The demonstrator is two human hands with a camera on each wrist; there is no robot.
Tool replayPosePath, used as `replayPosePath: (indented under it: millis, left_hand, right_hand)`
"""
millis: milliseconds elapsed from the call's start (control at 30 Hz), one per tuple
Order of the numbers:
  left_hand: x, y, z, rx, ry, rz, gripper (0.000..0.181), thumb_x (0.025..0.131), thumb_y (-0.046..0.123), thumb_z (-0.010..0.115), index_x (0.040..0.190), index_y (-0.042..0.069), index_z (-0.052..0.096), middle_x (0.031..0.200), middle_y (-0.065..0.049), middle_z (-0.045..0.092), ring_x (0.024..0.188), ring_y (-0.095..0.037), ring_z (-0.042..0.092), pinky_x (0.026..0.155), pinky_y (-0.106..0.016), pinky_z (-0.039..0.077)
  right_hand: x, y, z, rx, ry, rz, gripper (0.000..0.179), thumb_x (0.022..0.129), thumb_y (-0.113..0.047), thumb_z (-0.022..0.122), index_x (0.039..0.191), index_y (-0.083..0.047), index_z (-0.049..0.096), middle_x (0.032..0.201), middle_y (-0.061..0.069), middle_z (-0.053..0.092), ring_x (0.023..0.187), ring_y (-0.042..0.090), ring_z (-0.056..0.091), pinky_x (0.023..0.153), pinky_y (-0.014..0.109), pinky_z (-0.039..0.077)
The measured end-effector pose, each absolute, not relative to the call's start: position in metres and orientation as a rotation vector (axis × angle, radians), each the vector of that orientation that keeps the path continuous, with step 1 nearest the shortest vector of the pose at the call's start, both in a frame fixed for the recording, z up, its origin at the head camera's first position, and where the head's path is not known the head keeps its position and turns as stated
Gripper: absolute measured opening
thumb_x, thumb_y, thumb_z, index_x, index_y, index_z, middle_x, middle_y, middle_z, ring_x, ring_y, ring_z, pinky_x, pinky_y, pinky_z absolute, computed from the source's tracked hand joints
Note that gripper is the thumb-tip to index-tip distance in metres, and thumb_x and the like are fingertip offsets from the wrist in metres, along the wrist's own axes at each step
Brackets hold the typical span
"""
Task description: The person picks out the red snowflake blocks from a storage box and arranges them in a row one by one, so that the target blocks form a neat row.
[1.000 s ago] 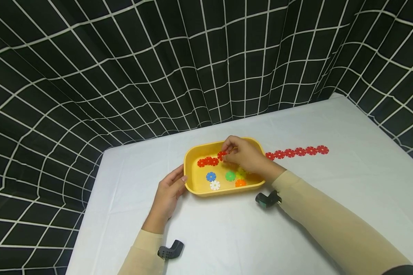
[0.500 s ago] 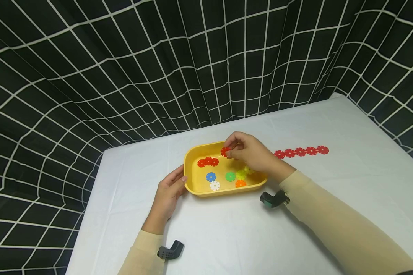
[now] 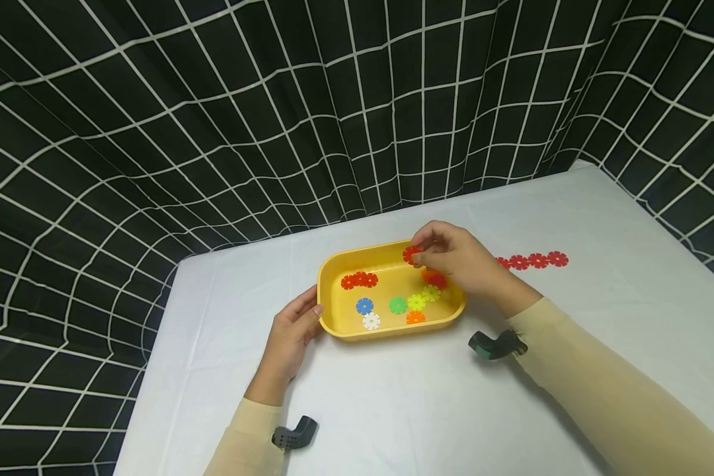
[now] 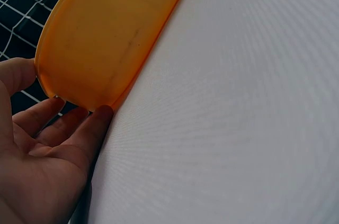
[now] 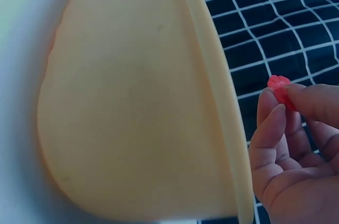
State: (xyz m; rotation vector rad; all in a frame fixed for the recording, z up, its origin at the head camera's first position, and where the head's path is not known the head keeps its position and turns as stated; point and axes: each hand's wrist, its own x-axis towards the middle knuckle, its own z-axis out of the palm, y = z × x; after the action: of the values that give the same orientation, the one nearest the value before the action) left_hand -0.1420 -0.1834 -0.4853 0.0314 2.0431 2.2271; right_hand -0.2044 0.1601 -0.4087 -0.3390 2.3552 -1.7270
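My right hand [image 3: 452, 254] pinches a red notched plastic disc [image 3: 412, 255] between thumb and fingertips, over the right back part of the yellow tray [image 3: 357, 332]. In the right wrist view the same red disc [image 5: 278, 82] shows edge-on beyond the tray's rim. My left hand [image 3: 294, 327] holds the tray's left end, thumb at the rim and fingertips against the outer wall, as the left wrist view shows. Inside the tray lie several red discs [image 3: 359, 279], a blue disc [image 3: 365, 305], a white disc [image 3: 371, 321], a green disc [image 3: 398, 305], yellow discs [image 3: 417, 302] and an orange disc [image 3: 415, 318].
A row of red discs [image 3: 538, 260] lies on the white tablecloth [image 3: 381, 396] right of the tray, its near end hidden behind my right hand. A black cloth with white grid lines [image 3: 357, 132] hangs behind the table.
My right hand has lifted the red disc from the tray and moved rightward with it, uncovering the red and yellow discs at the tray's right end. My left hand stays in place.
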Motion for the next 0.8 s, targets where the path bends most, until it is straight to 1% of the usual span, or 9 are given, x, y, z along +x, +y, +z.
replayPosePath:
  millis: [100, 167, 233, 267, 433, 567, 667, 733, 800]
  left_hand:
    - [-0.142, -0.183, -0.485, 0.030, 2.042, 2.228, 0.052, 0.109, 0.012, 0.067, 0.158, 0.001, 0.054, 0.158, -0.014, 0.056, 0.141, -0.031, 0.058, 0.107, -0.037, 0.055]
    - [-0.142, -0.183, -0.484, 0.023, 2.046, 2.224, 0.051, 0.109, 0.013, 0.067, 0.157, 0.002, 0.055, 0.157, -0.012, 0.057, 0.140, -0.030, 0.058, 0.108, -0.037, 0.055]
    - [-0.142, -0.183, -0.484, 0.023, 2.045, 2.221, 0.051, 0.109, 0.013, 0.067, 0.157, 0.003, 0.055, 0.157, -0.012, 0.057, 0.140, -0.029, 0.059, 0.108, -0.037, 0.055]
    - [-0.142, -0.183, -0.484, 0.023, 2.047, 2.219, 0.051, 0.109, 0.013, 0.067, 0.158, 0.003, 0.055, 0.157, -0.012, 0.057, 0.140, -0.030, 0.059, 0.108, -0.037, 0.055]
    - [-0.142, -0.183, -0.485, 0.018, 2.052, 2.223, 0.050, 0.109, 0.012, 0.067, 0.156, 0.003, 0.057, 0.156, -0.012, 0.058, 0.139, -0.030, 0.060, 0.107, -0.038, 0.055]
    - [-0.142, -0.182, -0.484, 0.009, 2.063, 2.220, 0.048, 0.109, 0.011, 0.067, 0.156, 0.004, 0.058, 0.155, -0.011, 0.059, 0.138, -0.030, 0.060, 0.107, -0.038, 0.056]
    - [-0.142, -0.183, -0.484, 0.009, 2.064, 2.221, 0.049, 0.109, 0.011, 0.066, 0.156, 0.004, 0.057, 0.155, -0.012, 0.059, 0.138, -0.031, 0.061, 0.106, -0.038, 0.056]
    - [-0.142, -0.183, -0.484, 0.021, 2.061, 2.224, 0.050, 0.109, 0.010, 0.066, 0.157, 0.002, 0.056, 0.156, -0.014, 0.058, 0.138, -0.032, 0.060, 0.106, -0.038, 0.057]
    - [-0.142, -0.183, -0.484, 0.035, 2.059, 2.227, 0.051, 0.109, 0.011, 0.066, 0.157, 0.001, 0.055, 0.157, -0.015, 0.057, 0.139, -0.033, 0.060, 0.105, -0.038, 0.057]
  right_hand:
    - [-0.202, 0.166, -0.409, -0.326, 2.369, -1.722, 0.022, 0.105, -0.010, 0.072, 0.126, -0.004, 0.065, 0.122, 0.013, 0.070, 0.109, 0.036, 0.067, 0.093, 0.035, 0.063]
    - [-0.200, 0.171, -0.409, -0.306, 2.379, -1.716, 0.024, 0.106, -0.011, 0.072, 0.127, -0.005, 0.065, 0.123, 0.013, 0.070, 0.108, 0.033, 0.067, 0.094, 0.033, 0.063]
    - [-0.199, 0.175, -0.409, -0.280, 2.392, -1.706, 0.025, 0.106, -0.013, 0.072, 0.128, -0.006, 0.064, 0.125, 0.012, 0.070, 0.110, 0.033, 0.067, 0.094, 0.032, 0.062]
    - [-0.198, 0.178, -0.409, -0.267, 2.400, -1.699, 0.025, 0.106, -0.014, 0.072, 0.129, -0.006, 0.065, 0.125, 0.012, 0.070, 0.109, 0.034, 0.066, 0.091, 0.031, 0.062]
    - [-0.194, 0.190, -0.408, -0.208, 2.435, -1.673, 0.026, 0.106, -0.017, 0.073, 0.129, -0.008, 0.065, 0.124, 0.013, 0.071, 0.107, 0.038, 0.066, 0.083, 0.032, 0.063]
    - [-0.191, 0.199, -0.410, -0.184, 2.428, -1.695, 0.027, 0.106, -0.018, 0.074, 0.128, -0.006, 0.064, 0.125, 0.014, 0.072, 0.106, 0.037, 0.067, 0.088, 0.038, 0.065]
    - [-0.189, 0.208, -0.413, -0.174, 2.421, -1.721, 0.030, 0.106, -0.020, 0.075, 0.130, -0.005, 0.063, 0.124, 0.015, 0.072, 0.106, 0.040, 0.068, 0.091, 0.041, 0.065]
    - [-0.188, 0.215, -0.416, -0.166, 2.430, -1.720, 0.032, 0.106, -0.022, 0.075, 0.131, -0.006, 0.063, 0.122, 0.015, 0.072, 0.105, 0.041, 0.068, 0.090, 0.040, 0.065]
    - [-0.186, 0.222, -0.419, -0.159, 2.462, -1.705, 0.034, 0.106, -0.025, 0.075, 0.132, -0.006, 0.063, 0.122, 0.015, 0.071, 0.105, 0.039, 0.068, 0.089, 0.035, 0.065]
